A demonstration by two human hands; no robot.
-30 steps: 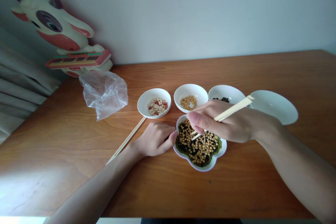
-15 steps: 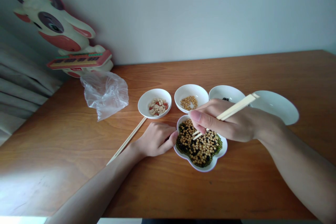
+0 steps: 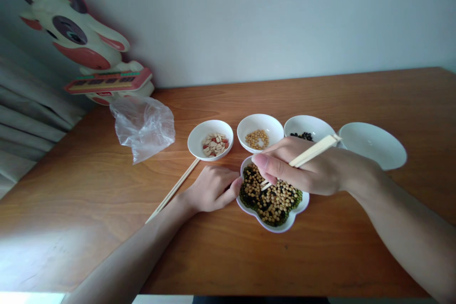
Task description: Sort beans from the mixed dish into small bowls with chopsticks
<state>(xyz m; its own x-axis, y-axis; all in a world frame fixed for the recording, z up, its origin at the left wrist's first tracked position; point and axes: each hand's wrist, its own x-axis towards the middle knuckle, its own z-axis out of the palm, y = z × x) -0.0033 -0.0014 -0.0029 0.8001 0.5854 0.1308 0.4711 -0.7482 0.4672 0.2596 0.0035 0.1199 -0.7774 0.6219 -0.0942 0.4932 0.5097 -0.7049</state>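
My right hand [image 3: 306, 168] is closed round a pair of wooden chopsticks [image 3: 313, 151]. Their tips dip into a flower-shaped white bowl [image 3: 276, 225] full of mixed yellow, green and dark beans. My left hand [image 3: 210, 189] rests on the table with curled fingers, its thumb against the bowl's left rim. Behind stand small white dishes: one with peanuts and pale seeds [image 3: 210, 140], one with yellow beans [image 3: 259, 133], one with black beans [image 3: 308, 129], and an empty one [image 3: 372, 145].
Another chopstick [image 3: 173, 190] lies on the wooden table [image 3: 89, 190] left of my left hand. A crumpled clear plastic bag [image 3: 144, 126] sits at the back left, before a cartoon cow figure [image 3: 85, 52]. A curtain [image 3: 28, 128] hangs at the far left.
My right hand lifted the chopsticks slightly and then lowered them again into the mixed beans. My left hand stayed against the bowl.
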